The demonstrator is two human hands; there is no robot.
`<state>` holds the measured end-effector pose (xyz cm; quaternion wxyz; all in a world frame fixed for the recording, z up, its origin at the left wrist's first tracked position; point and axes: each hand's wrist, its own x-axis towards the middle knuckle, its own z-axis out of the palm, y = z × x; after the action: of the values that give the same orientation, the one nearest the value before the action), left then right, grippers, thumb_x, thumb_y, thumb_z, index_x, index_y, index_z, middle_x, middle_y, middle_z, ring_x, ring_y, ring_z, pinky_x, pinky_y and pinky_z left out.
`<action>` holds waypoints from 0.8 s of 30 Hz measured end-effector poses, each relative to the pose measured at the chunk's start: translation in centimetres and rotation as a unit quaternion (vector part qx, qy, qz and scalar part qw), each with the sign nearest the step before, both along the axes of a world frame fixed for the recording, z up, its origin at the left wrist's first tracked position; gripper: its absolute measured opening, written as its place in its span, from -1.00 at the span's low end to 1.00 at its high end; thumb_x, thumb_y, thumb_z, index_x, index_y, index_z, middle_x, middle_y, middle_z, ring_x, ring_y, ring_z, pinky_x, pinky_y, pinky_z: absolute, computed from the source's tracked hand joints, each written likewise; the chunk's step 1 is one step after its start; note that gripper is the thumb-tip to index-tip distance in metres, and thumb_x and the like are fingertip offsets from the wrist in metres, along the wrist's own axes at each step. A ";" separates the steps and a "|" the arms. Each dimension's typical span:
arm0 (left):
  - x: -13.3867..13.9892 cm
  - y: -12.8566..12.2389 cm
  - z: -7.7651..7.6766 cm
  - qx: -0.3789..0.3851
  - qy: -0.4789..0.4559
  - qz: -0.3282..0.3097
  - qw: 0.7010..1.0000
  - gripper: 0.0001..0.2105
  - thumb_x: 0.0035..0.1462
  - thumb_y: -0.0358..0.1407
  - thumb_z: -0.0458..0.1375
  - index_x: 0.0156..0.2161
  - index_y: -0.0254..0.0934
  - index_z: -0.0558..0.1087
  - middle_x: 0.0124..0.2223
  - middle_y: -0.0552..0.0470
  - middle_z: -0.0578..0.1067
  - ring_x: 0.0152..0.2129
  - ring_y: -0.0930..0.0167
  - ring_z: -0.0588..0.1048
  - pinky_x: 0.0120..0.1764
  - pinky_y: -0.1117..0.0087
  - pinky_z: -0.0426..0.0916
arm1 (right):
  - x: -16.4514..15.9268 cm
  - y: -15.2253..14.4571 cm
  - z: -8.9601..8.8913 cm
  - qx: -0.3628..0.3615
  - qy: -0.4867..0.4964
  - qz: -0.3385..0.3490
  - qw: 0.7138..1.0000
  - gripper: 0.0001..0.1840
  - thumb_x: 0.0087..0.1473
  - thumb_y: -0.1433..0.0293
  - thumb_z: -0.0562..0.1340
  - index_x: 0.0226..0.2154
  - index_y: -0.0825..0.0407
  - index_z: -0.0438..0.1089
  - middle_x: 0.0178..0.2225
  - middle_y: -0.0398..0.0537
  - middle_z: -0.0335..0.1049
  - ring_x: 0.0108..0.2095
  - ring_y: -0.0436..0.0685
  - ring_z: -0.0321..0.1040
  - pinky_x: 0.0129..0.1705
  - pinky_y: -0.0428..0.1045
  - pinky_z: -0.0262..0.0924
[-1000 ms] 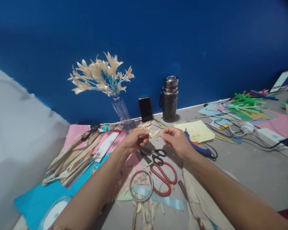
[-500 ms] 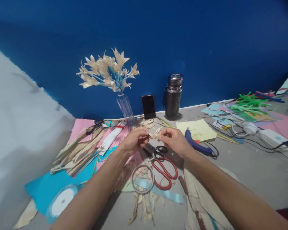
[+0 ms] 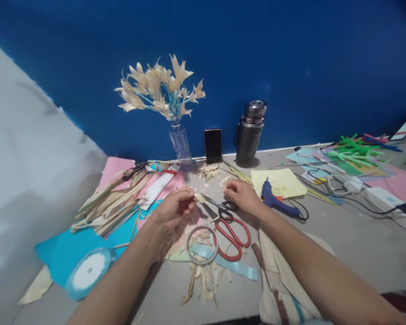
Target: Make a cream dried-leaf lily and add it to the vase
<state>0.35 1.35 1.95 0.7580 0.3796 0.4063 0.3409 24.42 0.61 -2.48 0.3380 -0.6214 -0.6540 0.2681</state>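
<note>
My left hand pinches a small pale piece of dried husk between thumb and fingertips. My right hand is closed at the fingertips, beside a pale husk scrap on the table; whether anything is between its fingers is hidden. Black-handled scissors lie between and just below the hands. Nearer to me are red-handled scissors and a roll of tape. Husk flowers on blue stems stand in a clear plastic bottle against the wall.
A phone and a dark flask stand at the back. A blue glue gun lies right, by yellow paper. Dried husk strips and a ribbon spool are left; cables and green pipe cleaners far right.
My hands have moved apart; the left drew back left with the husk piece, and the right stayed near the scrap. The view has shifted slightly.
</note>
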 end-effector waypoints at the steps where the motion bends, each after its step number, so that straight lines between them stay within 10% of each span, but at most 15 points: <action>1: 0.0 0.1 -0.2 -0.004 -0.003 0.004 1.000 -0.84 0.01 -0.37 0.23 -0.48 -0.29 0.32 -0.61 0.11 0.36 -0.76 0.56 0.24 -0.68 0.56 0.13 | 0.1 0.1 0.0 -0.003 -0.013 -0.001 1.000 -0.83 0.06 0.41 0.22 -0.28 0.06 0.50 -0.41 -0.10 0.53 -0.37 0.10 0.41 -0.31 -0.06 0.14; 6: -0.1 0.6 -1.0 -0.034 -0.017 0.032 0.999 -0.89 0.00 -0.40 0.23 -0.44 -0.31 0.36 -0.58 0.06 0.41 -0.76 0.54 0.29 -0.72 0.57 0.10 | 1.0 -0.7 1.0 0.001 -0.083 -0.037 0.996 -0.83 0.08 0.44 0.19 -0.35 0.04 0.52 -0.37 -0.06 0.54 -0.32 0.12 0.41 -0.30 -0.05 0.09; 12: -0.3 1.1 -1.6 -0.043 -0.047 0.080 0.995 -0.89 -0.04 -0.47 0.24 -0.42 -0.32 0.36 -0.54 0.02 0.45 -0.67 0.49 0.41 -0.65 0.55 0.25 | 0.2 -2.9 2.6 -0.069 -0.210 0.076 0.972 -0.83 0.08 0.29 0.28 -0.49 0.00 0.46 -0.44 -0.09 0.51 -0.41 0.09 0.34 -0.41 -0.05 -0.06; 24: -0.3 1.1 -1.7 -0.058 -0.056 0.088 0.993 -0.89 -0.04 -0.49 0.23 -0.43 -0.33 0.37 -0.53 0.02 0.46 -0.66 0.51 0.40 -0.64 0.57 0.22 | -0.9 -3.1 1.8 -0.050 -0.308 0.092 0.946 -0.82 0.10 0.25 0.30 -0.29 0.02 0.44 -0.24 0.01 0.45 -0.25 0.17 0.37 -0.35 -0.03 -0.04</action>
<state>0.08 2.43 0.27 0.7675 0.2778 0.4140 0.4030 23.54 -2.54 -0.69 0.0627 -0.6270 -0.7662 0.1259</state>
